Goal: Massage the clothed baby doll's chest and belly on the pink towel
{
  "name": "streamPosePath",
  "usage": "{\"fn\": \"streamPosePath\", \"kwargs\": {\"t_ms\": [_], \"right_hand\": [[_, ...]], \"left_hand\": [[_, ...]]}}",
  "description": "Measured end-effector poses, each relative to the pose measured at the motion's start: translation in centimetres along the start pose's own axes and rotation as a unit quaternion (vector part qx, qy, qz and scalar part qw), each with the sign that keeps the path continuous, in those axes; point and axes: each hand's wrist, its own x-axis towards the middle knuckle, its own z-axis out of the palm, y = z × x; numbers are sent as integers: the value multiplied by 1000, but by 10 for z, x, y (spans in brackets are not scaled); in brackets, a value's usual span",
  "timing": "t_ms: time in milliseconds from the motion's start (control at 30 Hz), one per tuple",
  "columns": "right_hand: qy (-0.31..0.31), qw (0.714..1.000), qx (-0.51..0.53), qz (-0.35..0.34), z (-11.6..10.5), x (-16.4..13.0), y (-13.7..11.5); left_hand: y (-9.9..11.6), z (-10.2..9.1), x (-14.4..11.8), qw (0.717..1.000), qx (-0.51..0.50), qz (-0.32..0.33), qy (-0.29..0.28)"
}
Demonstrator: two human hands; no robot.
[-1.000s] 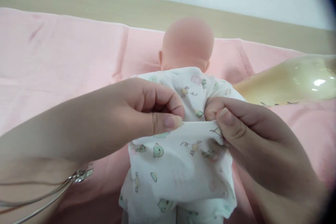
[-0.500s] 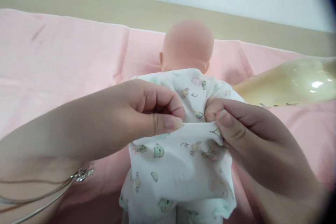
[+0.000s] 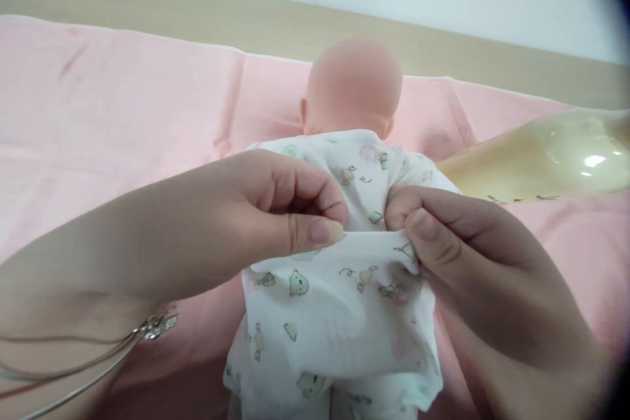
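Garment [image 3: 335, 315] on the doll [image 3: 352, 88] is pinched at a raised fold, mid-back.
Left hand [image 3: 256, 223] and right hand [image 3: 457, 249] are closed on the fold, thumbs pressed on top, so the cloth is lifted off the doll lying on the pink blanket [image 3: 123, 118].

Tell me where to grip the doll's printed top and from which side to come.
Grip the printed top at the raised fold across the doll's back. It stands proud of the body, so thumb and fingers can close on it. Come from both flanks, as the left hand and right hand do now.
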Motion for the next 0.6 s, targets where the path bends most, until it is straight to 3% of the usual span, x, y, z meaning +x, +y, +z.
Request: {"fn": "streamPosePath", "kwargs": {"t_ms": [600], "right_hand": [[1,1000,-10,0,-1,1,0]], "left_hand": [[1,0,1,1000,9,9,16]]}}
